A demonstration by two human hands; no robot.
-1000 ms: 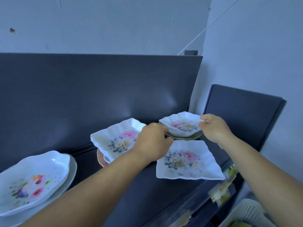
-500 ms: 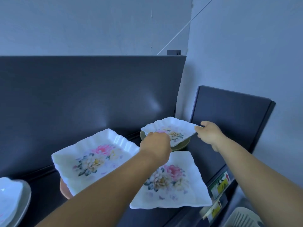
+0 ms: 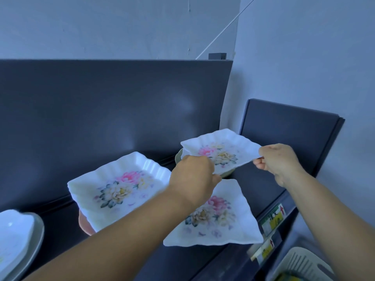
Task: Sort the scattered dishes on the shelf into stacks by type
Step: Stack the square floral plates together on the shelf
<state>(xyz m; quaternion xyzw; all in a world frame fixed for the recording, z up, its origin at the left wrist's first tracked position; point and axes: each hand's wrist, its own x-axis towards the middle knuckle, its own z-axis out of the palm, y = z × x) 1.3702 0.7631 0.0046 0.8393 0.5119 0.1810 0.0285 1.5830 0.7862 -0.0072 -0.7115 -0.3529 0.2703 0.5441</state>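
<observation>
Hands (image 3: 233, 169) grip opposite corners of floral dish (image 3: 221, 153).

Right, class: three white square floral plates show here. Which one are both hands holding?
The far white square floral plate, above the green round dish. The left hand and right hand grip its opposite edges; the other two plates are untouched.

3 white floral sq. dishes (image 3: 221, 153) on dark shelf (image 3: 261, 185): rear one tilted over green plate (image 3: 178, 159).
</observation>
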